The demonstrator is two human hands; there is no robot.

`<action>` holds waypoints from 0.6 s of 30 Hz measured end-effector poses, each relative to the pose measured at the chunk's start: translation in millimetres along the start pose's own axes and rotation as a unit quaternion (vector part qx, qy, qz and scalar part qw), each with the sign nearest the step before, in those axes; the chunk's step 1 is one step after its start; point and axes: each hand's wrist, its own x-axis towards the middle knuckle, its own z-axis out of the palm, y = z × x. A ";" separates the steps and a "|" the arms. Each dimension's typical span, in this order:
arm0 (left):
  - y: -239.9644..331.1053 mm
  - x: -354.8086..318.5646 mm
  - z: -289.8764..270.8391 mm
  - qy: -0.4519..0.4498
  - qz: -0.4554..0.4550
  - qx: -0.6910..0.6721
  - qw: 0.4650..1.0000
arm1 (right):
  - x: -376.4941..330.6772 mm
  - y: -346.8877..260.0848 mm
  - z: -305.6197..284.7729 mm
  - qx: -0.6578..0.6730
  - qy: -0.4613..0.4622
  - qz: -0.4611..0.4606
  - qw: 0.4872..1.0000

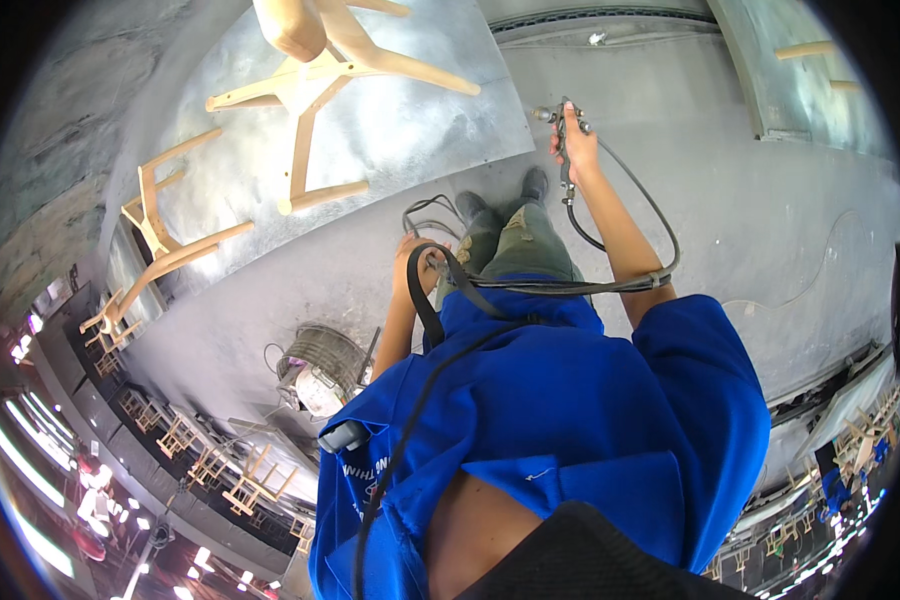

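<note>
Metal spray gun (562, 130): far side of the scene, right of the middle, above the grey floor (760, 210), held in the right hand.
Right hand (578, 150): gripping the gun, fingers wrapped about its handle, bare forearm stretched far and to the right.
Left hand (420, 262): nearer than the right, closed about loops of dark hose (676, 235); a black strap (414, 285) partly hides the grip.
Hose run: one length curves out right of the gun, crosses the right forearm near the elbow and passes left over the waist.
Wooden chair frame (305, 110): far left, on a metal-faced tabletop (450, 130), well apart from the gun.
Second chair frame (155, 225): farther left, at the left part of the same tabletop.
Ribbed bucket (315, 340): left of the left forearm, on the floor, with something white in it.
Blue shirt (570, 390): near middle, a thin dark cable (410, 430) lying across its left side.
Dark boots (535, 185): on the floor, between the two hands.
</note>
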 end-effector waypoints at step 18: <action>-13.4 33.8 -92.2 0.005 -0.121 0.018 0.993 | 77.8 -69.8 156.3 0.234 -0.144 -0.062 0.959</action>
